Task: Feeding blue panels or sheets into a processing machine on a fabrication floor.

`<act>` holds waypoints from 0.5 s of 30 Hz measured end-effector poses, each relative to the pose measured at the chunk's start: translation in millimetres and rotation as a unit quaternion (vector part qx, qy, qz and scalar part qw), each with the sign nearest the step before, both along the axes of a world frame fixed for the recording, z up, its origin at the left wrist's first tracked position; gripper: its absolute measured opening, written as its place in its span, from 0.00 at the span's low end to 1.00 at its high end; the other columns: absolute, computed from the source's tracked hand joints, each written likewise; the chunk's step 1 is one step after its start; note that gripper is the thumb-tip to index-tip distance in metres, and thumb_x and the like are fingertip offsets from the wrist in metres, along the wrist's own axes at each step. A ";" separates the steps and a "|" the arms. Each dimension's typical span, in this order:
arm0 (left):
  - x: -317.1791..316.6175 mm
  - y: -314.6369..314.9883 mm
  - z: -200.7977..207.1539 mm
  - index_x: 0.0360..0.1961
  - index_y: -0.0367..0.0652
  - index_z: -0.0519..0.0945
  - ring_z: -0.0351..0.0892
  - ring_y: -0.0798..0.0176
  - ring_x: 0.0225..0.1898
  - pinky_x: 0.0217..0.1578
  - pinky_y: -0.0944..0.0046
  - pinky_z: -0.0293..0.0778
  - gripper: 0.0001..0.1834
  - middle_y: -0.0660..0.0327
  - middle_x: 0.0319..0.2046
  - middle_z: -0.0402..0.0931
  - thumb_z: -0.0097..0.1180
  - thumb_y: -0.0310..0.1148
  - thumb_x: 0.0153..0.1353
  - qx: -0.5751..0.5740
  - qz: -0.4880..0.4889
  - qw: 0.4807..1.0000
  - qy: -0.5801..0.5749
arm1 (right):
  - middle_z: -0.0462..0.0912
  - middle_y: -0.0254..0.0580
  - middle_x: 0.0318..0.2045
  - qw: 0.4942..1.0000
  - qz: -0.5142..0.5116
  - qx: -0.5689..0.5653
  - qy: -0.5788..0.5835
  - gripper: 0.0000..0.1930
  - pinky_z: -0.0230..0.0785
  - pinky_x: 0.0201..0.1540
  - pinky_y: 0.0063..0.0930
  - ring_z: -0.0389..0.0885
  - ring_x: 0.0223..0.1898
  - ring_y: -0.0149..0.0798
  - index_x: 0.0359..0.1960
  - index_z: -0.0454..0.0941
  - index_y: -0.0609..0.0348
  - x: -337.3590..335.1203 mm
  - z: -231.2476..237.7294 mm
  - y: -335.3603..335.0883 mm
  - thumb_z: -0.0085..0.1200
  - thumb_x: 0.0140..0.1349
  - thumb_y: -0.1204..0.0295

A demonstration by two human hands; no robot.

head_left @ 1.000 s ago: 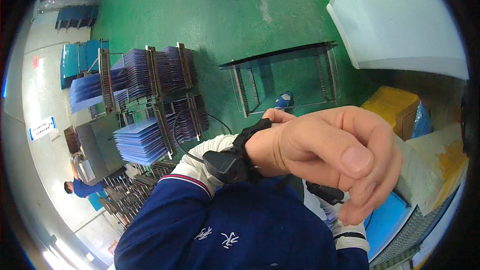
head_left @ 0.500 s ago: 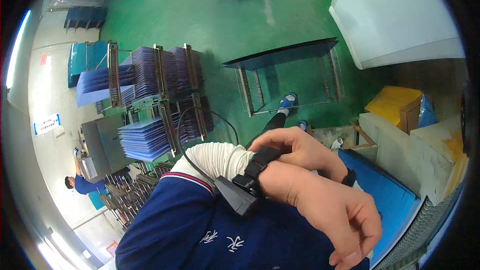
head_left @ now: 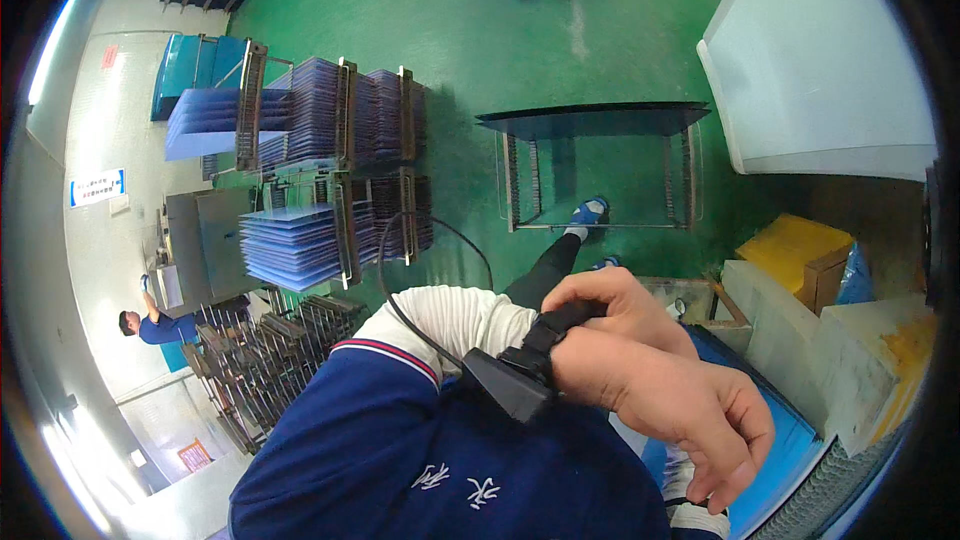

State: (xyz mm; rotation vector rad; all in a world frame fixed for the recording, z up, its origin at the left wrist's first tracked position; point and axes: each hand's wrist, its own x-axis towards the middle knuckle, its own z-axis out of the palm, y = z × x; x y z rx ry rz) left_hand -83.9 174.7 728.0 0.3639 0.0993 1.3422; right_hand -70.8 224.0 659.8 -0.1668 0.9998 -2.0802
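Note:
My left arm, in a blue sleeve and white sleeve cover (head_left: 465,315), crosses my body from the lower left. Around its wrist sits a black strap (head_left: 548,340), with a black wedge-shaped device (head_left: 505,385) and a thin cable beside it. My left hand (head_left: 690,410) hangs to the right, fingers loosely bent and apart, with nothing visible in it. Reaching over from beyond the left wrist, my right hand (head_left: 625,310) has its fingers closed on the strap. Its fingertips are partly hidden behind the strap and wrist.
An upright wire rack (head_left: 600,226) holding dark panels stands ahead on the green floor. Racks of bluish sheets (head_left: 310,115) fill the left, where a co-worker (head_left: 165,328) stands farther off. At right are a yellow package (head_left: 795,250), a pale cabinet (head_left: 820,60) and a blue panel (head_left: 770,420).
The view has swung, so the racks and both hands sit farther right. My right fingers stay at the left wrist's strap. More white fabric shows below my left hand.

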 end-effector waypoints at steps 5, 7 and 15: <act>-2.0 -1.4 -9.0 0.42 0.35 0.80 0.77 0.71 0.40 0.43 0.70 0.73 0.10 0.63 0.38 0.81 0.53 0.32 0.68 0.011 0.012 1.000 0.019 | 0.80 0.36 0.34 0.997 0.000 -0.067 -0.030 0.11 0.68 0.42 0.23 0.76 0.38 0.27 0.39 0.78 0.64 -2.5 -12.3 1.4 0.54 0.53 0.81; -4.6 -5.7 -0.5 0.37 0.35 0.80 0.77 0.74 0.32 0.33 0.73 0.71 0.12 0.64 0.29 0.80 0.56 0.35 0.64 0.004 0.076 0.997 0.027 | 0.79 0.36 0.34 0.995 0.004 -0.095 -0.041 0.11 0.68 0.41 0.23 0.75 0.38 0.28 0.38 0.77 0.64 -20.5 2.3 14.4 0.54 0.52 0.80; 2.8 -3.4 -7.0 0.36 0.36 0.81 0.78 0.74 0.29 0.31 0.73 0.72 0.10 0.65 0.28 0.81 0.58 0.33 0.62 0.047 0.074 0.995 0.051 | 0.76 0.38 0.33 0.976 -0.019 -0.191 -0.105 0.09 0.66 0.41 0.25 0.74 0.37 0.31 0.35 0.75 0.64 -5.3 -30.8 12.9 0.52 0.51 0.77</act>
